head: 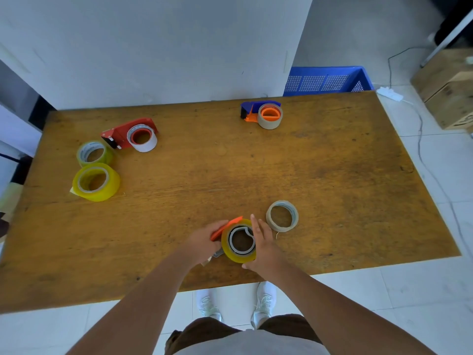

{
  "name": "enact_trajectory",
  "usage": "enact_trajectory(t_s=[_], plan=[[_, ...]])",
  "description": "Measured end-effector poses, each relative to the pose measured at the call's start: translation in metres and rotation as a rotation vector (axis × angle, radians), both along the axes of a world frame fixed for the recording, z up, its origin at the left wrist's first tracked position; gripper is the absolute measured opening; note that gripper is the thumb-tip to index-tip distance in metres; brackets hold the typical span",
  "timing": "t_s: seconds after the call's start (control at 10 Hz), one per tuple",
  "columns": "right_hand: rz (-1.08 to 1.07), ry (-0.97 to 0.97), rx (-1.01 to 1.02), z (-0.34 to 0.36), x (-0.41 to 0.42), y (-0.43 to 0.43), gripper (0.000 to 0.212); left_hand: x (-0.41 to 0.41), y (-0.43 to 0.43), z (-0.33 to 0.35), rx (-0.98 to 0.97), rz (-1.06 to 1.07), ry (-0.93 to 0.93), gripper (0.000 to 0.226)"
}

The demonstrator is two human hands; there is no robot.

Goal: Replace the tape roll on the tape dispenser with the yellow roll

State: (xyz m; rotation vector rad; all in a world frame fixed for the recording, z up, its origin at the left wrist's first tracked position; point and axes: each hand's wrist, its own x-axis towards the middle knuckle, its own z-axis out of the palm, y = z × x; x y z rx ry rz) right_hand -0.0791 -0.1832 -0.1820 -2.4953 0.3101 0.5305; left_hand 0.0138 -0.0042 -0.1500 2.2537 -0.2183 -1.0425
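Head view: left hand (pixel 202 242) fingers grip the orange dispenser (pixel 225 228), right hand (pixel 265 245) fingers clasp the yellow roll (pixel 239 242), bore facing up.

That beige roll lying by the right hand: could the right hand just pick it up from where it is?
Probably yes. The beige roll lies flat on the table, close beyond the right hand, with nothing between them. But that hand is now on the yellow roll, so it would have to let go first.

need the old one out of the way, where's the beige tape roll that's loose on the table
In the head view the beige tape roll lies flat near the table's front edge, just right of the right hand and the yellow roll.
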Motion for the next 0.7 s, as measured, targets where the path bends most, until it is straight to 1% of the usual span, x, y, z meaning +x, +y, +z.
enact_trajectory(t_s=[0.1,0.2,0.3,0.4,0.5,0.6,0.7], plan=[[0.034,-0.018,-0.043,0.000,-0.001,0.000,0.141,0.003,-0.007,0.002,0.037,-0.035,-0.028,0.056],[0.118,-0.014,-0.125,0.002,0.001,0.000,0.138,0.007,-0.012,0.005,0.080,-0.088,-0.038,0.063],[0.159,0.029,-0.166,0.004,0.001,-0.003,0.134,0.009,-0.016,0.008,0.130,-0.112,-0.021,0.063],[0.200,0.085,-0.177,0.014,0.005,-0.006,0.121,0.010,-0.015,0.013,0.206,-0.166,-0.094,0.058],[0.235,0.050,-0.226,0.037,0.016,-0.011,0.101,0.008,-0.007,0.023,0.359,-0.298,-0.368,0.066],[0.258,-0.038,-0.272,0.077,0.038,-0.017,0.082,0.013,-0.003,0.051,0.430,-0.254,-0.605,0.077],[0.212,-0.212,-0.261,0.132,0.067,-0.026,0.072,0.029,-0.008,0.100,0.419,-0.157,-0.748,0.082]])
